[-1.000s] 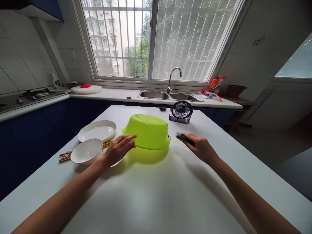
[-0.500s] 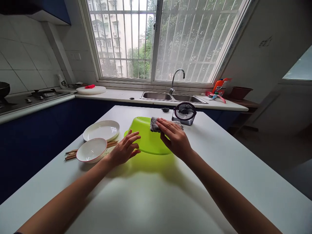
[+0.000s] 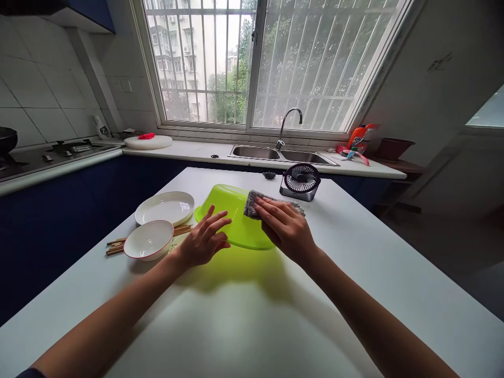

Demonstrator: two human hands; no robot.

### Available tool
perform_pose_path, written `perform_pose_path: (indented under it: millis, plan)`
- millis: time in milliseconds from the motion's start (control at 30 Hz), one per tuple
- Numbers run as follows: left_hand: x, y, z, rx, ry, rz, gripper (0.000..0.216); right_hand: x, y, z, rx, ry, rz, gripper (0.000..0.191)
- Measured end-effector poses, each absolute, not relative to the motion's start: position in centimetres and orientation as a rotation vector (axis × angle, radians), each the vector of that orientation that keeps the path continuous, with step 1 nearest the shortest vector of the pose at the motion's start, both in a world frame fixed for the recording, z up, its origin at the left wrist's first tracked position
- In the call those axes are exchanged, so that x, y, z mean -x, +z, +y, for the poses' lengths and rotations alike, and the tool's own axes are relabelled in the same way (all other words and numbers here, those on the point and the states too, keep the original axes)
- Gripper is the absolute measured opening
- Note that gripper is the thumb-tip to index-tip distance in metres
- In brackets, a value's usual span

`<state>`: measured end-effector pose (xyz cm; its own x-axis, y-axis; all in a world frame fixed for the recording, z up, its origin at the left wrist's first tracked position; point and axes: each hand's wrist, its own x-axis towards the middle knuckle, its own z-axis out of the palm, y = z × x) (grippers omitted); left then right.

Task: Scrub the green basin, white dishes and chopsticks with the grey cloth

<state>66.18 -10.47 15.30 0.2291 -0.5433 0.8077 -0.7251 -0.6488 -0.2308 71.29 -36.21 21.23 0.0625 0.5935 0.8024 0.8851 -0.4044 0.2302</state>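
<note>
A lime-green plastic basin (image 3: 232, 210) lies upside down on the white island counter (image 3: 252, 315). My left hand (image 3: 202, 242) rests against its near left side, fingers spread and flat. My right hand (image 3: 285, 228) presses a grey cloth (image 3: 255, 202) onto the basin's upturned bottom, fingers laid over the cloth. Part of the cloth sticks out past my fingertips to the left and right.
Left of the basin stand a white plate (image 3: 165, 207), a white bowl with a red rim (image 3: 148, 240) and wooden chopsticks (image 3: 118, 245). A small black desk fan (image 3: 300, 181) sits behind the basin. A sink with tap (image 3: 281, 153) lies under the window.
My right hand lifted the grey cloth from the counter at the basin's right and brought it onto the basin's bottom. My left hand stayed on the basin's side.
</note>
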Motion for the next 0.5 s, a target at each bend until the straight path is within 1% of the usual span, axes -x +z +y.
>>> perform_pose_path:
  millis: [100,267,500]
  plan:
    - [-66.1,15.7,-10.7,-2.304,1.390,-1.163,0.009,-70.3,21.0,-36.0,2.004,-1.291,-1.543,0.048]
    - [-66.4,15.9,-10.6,-2.313,1.385,-1.084,0.011,-69.6,20.3,-35.7,2.044,-1.206,-1.620,0.049]
    - [-66.4,15.9,-10.7,-2.315,1.385,-1.106,0.011,-71.5,20.4,-35.8,2.055,-1.253,-1.459,0.051]
